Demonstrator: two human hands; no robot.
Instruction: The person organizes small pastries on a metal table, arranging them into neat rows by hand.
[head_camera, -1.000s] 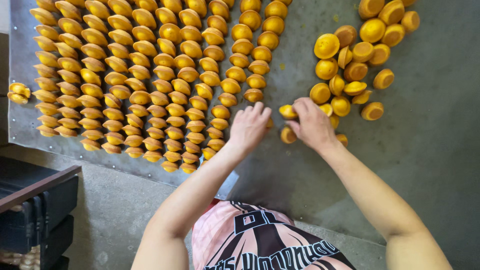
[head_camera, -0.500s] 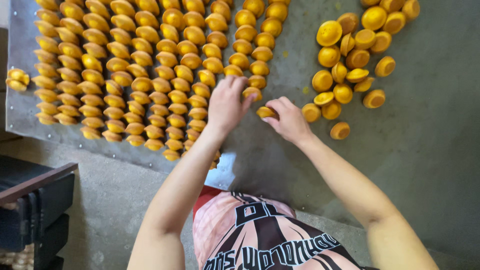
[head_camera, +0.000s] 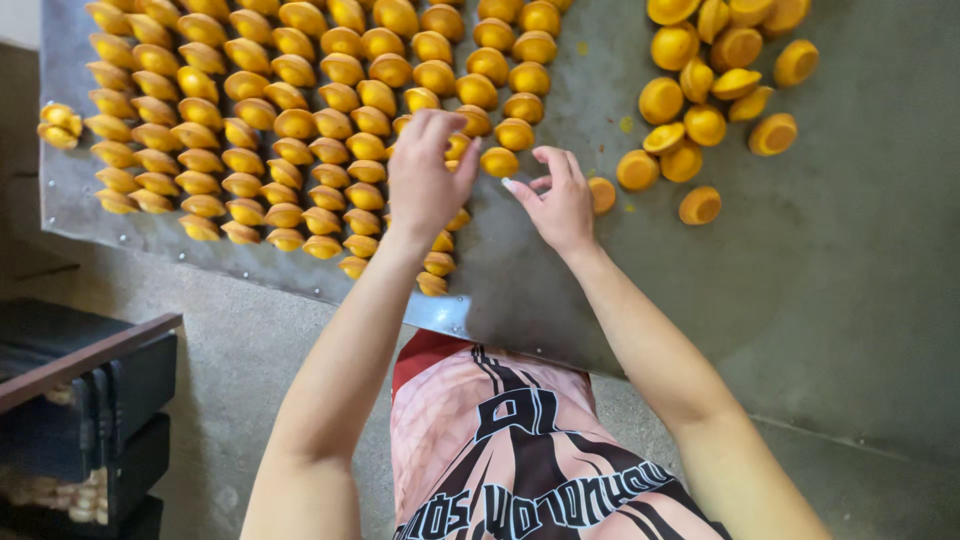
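L hand (head_camera: 425, 180) is being held over the orange pieces (head_camera: 300, 130), fingers bunched on one; R hand (head_camera: 560, 200) fingers are being kept loosely apart, nothing held, above metal surface (head_camera: 560, 290).

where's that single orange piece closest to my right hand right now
In the head view, the single orange piece lies on the grey metal sheet just right of your right hand, between its knuckles and the loose pile of orange pieces further right.
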